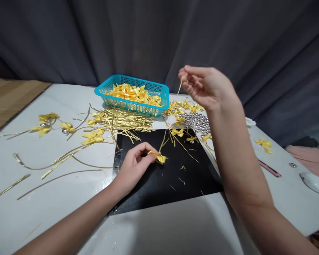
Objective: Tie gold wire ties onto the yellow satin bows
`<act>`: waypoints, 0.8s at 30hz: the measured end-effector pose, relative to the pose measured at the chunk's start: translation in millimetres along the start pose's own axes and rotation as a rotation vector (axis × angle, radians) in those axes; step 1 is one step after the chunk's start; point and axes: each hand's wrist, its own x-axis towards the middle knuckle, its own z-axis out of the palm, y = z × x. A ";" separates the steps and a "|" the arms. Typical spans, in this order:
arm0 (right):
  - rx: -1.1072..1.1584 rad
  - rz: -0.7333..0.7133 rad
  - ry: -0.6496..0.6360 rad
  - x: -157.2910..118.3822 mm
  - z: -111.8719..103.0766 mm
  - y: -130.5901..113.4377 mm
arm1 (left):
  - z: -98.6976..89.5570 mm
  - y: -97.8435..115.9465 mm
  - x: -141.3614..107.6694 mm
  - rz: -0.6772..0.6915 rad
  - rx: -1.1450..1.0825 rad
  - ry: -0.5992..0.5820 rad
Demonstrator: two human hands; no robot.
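Two bare hands in my view, both at work on one small yellow bow [159, 157].

Left hand [135, 163]: forearm enters from the lower left, wrist low over the black mat [175, 177], fingers curled, thumb and fingertips pinched on the bow's left loop. The bow sits just above the mat, near its middle.

Right hand [204, 86]: forearm rises steeply from the lower right, hand lifted well above the table, fingers bunched and pinched on the upper end of a thin gold wire tie [179, 86]. I see a gold strand rising from the bow, but I cannot tell whether it is the same tie (the middle stretch is too thin to trace). The hands are well apart, one low and one high.

Materials on the table, as I count them:
- Bow: glossy satin ribbon, two flat loops, a small bead at the knot.
- Mat: matt black, rectangular, flecked with short gold trimmings.
- Blue basket [138, 106]: plastic, rectangular, lattice walls, heaped with loose yellow bows; it stands behind the mat.
- Bundle of gold ties [127, 122]: straight, metallic, lying in front of the basket.
- Silver beads [198, 122]: round, shiny, piled right of the basket, partly behind my right arm.
- Finished bows on ties [93, 136]: scattered left of the mat, some with long curved stems.
- White table [55, 198]: smooth, slightly reflective.
- Dark grey curtain [255, 42]: soft folds behind everything.
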 end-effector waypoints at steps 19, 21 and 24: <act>-0.389 0.118 -0.162 7.6 5.9 27.3 | -1.5 0.2 3.1 -0.108 -0.009 -0.201; -0.400 0.109 -0.172 11.9 -2.1 29.2 | -3.8 -1.4 3.8 -0.115 0.022 -0.261; -0.384 0.107 -0.172 16.1 -13.5 30.2 | -7.3 -4.1 4.1 -0.123 0.054 -0.341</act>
